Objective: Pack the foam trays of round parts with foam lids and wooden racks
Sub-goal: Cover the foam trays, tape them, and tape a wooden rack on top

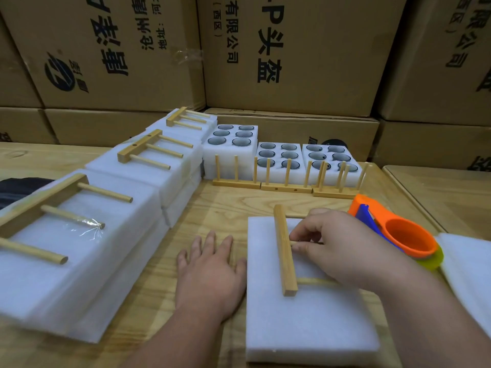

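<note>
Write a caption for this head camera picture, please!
Right hand pinches a wooden rack on a foam lid; left hand rests flat.

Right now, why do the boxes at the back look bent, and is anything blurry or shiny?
Head view: the wide lens bows the cardboard boxes near the edges; lighting is soft and even, with faint shadows; the right hand and orange tape dispenser look slightly smeared; the only glare is on clear tape on one rack peg.

Bare wooden table [225, 208] lies open between the row of packed foam blocks [111, 208] on the left and the foam lid [305, 320] near the front. Upright wooden racks [285, 179] fence off the open foam trays [281, 158] behind. An orange tape dispenser [398, 229] crowds the right side, and stacked cardboard boxes [292, 54] wall the back.
</note>
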